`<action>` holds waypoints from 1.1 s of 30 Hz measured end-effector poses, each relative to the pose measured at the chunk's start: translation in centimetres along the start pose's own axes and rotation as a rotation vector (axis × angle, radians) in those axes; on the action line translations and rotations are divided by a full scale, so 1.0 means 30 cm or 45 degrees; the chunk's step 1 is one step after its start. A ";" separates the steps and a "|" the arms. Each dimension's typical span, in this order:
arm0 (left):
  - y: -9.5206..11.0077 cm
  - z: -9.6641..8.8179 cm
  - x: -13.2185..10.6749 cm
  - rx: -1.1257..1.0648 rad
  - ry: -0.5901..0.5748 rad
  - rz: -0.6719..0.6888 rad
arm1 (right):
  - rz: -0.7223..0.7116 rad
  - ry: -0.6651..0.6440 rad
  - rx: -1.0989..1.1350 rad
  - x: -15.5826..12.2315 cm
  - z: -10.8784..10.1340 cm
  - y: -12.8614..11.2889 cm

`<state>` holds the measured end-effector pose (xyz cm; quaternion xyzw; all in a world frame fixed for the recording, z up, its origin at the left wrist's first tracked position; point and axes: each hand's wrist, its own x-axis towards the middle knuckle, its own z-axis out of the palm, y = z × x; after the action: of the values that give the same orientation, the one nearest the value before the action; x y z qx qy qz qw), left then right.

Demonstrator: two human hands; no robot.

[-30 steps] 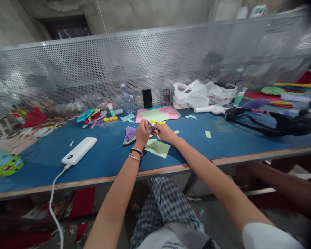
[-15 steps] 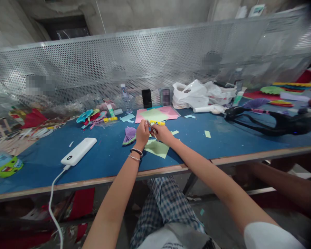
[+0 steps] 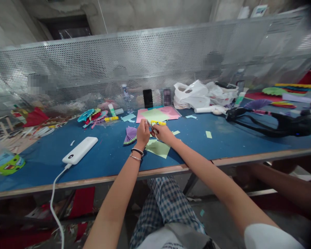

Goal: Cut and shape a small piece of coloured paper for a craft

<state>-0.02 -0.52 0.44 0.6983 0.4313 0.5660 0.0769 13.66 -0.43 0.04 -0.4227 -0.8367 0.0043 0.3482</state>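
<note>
Pinching small folded piece (image 3: 151, 128), both hands (image 3: 143, 133) closed; purple fan (image 3: 130, 135) left, green sheet (image 3: 158, 148) beneath.

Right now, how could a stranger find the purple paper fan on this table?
Start at the blue table and find the left hand. Just left of that hand lies the purple paper fan, pleated and half open; the papers beside it are flat green sheets.
</note>
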 end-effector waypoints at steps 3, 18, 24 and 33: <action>0.007 0.005 0.000 -0.043 0.025 -0.021 | -0.003 0.002 -0.015 0.000 0.003 -0.003; 0.012 0.032 -0.013 -0.371 0.155 -0.142 | 0.025 0.001 -0.097 0.000 0.007 -0.030; 0.007 0.037 -0.010 -0.450 0.184 -0.180 | 0.075 -0.003 -0.135 0.001 0.019 -0.041; 0.013 0.037 -0.007 -0.366 0.233 -0.158 | 0.041 0.033 -0.154 0.000 0.036 -0.043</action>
<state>1.14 -0.48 0.14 0.5978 0.3935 0.6771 0.1712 12.12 -0.96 -0.38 -0.4564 -0.8240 -0.0460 0.3326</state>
